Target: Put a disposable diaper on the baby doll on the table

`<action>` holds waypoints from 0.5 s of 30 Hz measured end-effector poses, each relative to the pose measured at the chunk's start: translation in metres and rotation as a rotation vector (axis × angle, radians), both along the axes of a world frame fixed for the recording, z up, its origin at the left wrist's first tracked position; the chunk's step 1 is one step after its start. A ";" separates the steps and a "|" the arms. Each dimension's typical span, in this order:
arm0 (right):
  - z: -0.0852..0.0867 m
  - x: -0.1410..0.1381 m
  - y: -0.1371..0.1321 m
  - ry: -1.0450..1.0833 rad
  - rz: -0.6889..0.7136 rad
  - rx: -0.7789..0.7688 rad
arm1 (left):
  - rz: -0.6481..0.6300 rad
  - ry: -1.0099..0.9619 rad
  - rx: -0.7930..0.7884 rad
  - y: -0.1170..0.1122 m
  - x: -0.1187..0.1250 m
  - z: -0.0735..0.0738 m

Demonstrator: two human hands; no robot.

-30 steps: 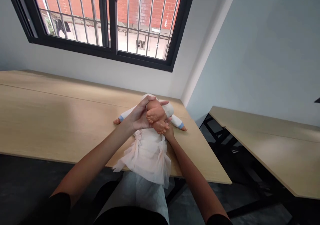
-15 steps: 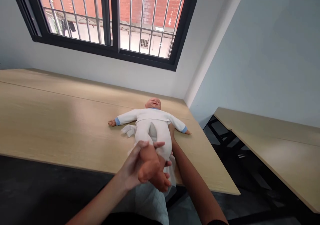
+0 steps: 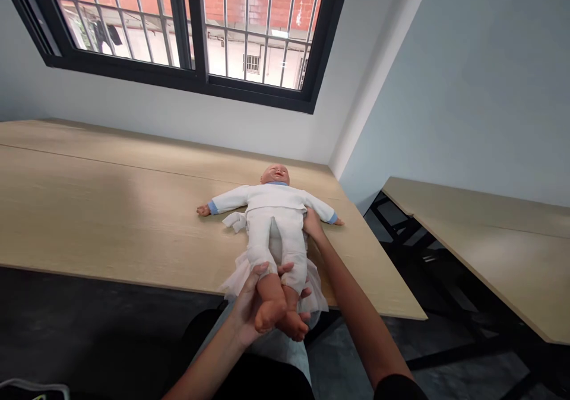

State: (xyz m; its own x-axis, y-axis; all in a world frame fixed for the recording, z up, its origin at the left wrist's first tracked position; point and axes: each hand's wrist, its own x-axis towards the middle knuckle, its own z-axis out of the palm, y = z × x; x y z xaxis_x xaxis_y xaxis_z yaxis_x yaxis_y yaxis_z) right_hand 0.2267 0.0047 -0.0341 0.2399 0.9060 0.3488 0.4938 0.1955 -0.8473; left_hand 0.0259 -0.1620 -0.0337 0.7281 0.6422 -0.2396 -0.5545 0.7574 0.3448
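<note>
Well, your left hand [image 3: 246, 310] wrapped around both ankles of the baby doll [image 3: 274, 222], holding its feet up, while your right hand [image 3: 313, 223] sat against its side, fingers hidden, so you couldn't tell their spread. The doll lay on its back on the surface [image 3: 111, 192], over a sheer white cloth [image 3: 234, 284].

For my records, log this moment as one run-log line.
left hand: holds up feet of baby doll | right hand: at doll's side, below its arm | pose: doll on back, on wooden table
</note>
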 end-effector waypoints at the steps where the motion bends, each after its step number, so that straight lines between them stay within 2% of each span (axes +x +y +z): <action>1: 0.001 0.004 -0.004 -0.019 0.010 -0.011 | 0.010 0.000 -0.019 -0.002 -0.001 0.001; 4: 0.007 0.013 -0.029 -0.066 0.003 0.015 | 0.050 0.025 -0.053 -0.010 -0.009 0.003; 7: 0.013 0.005 -0.075 -0.026 -0.045 0.108 | 0.012 0.057 -0.004 -0.019 -0.020 0.003; 10: 0.014 -0.019 -0.131 -0.042 -0.016 0.085 | -0.044 0.139 0.026 -0.028 -0.032 0.001; 13: 0.006 -0.048 -0.178 -0.193 -0.001 0.113 | 0.014 0.266 0.033 -0.034 -0.043 0.003; 15: -0.003 -0.066 -0.200 -0.282 -0.023 0.109 | 0.057 0.379 0.090 -0.035 -0.049 0.006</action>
